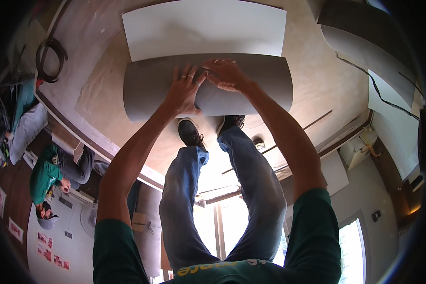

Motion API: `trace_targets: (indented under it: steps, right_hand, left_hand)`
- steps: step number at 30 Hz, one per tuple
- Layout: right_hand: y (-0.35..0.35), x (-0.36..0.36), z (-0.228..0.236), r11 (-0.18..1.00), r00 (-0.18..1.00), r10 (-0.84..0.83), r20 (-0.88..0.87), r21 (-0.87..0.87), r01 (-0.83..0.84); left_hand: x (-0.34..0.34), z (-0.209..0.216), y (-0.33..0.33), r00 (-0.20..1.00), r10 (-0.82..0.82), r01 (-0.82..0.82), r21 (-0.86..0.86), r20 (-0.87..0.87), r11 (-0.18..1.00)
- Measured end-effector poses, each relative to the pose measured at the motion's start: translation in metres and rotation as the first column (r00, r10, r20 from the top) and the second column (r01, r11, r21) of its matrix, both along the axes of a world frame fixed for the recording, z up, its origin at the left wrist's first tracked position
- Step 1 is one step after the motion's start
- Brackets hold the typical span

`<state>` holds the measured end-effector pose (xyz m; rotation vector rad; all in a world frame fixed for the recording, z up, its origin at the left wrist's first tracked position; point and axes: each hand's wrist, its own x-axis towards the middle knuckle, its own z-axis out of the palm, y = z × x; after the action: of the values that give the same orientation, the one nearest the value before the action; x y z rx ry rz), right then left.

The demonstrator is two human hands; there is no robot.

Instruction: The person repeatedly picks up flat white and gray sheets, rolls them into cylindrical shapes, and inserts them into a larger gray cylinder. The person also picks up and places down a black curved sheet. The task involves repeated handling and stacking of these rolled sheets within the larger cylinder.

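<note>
A grey sheet (pixel 146 87), curved like a roll, lies across the surface in front of my feet. My left hand (pixel 185 90) rests on its middle with the fingers spread. Beside it, my right hand (pixel 226 75) lies on the same sheet, fingers stretched out and pointing left near the far edge. The two hands almost touch at the fingertips. Neither holds anything. Beyond the grey part a white sheet (pixel 203 31) spreads flat; whether the two are one piece I cannot tell.
My shoes (pixel 190 132) stand just behind the sheet on a pale brown surface (pixel 99 90). A dark coiled strip (pixel 51 60) lies at the far left. Another grey curved sheet (pixel 364 38) and a black cable (pixel 374 85) are at the right. A person in green (pixel 45 173) sits at left.
</note>
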<state>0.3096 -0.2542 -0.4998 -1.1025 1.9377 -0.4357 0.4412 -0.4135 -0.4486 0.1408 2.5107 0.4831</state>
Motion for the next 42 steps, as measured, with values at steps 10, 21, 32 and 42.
trace_targets:
  steps: [10,21,32,42]
  right_hand:
    - [0.026,0.037,0.027,0.971,0.948,-0.126,-0.292,-0.231,0.058]
    - [-0.024,-0.048,-0.019,0.966,0.948,-0.236,0.215,0.155,0.206]
    - [-0.122,-0.168,-0.109,0.967,0.834,-0.023,-0.551,0.201,0.159]
    - [-0.081,-0.109,0.056,0.988,0.869,-0.109,-0.483,-0.147,0.043]
  left_hand:
    - [0.014,0.0,0.012,0.998,0.005,-0.004,0.027,-0.068,1.0]
    - [-0.002,0.0,0.017,0.999,0.013,-0.012,-0.018,0.036,1.0]
    - [0.007,-0.014,0.016,0.964,0.114,-0.123,0.022,0.238,0.992]
    - [-0.008,-0.013,0.011,0.969,0.124,-0.135,0.039,0.212,0.99]
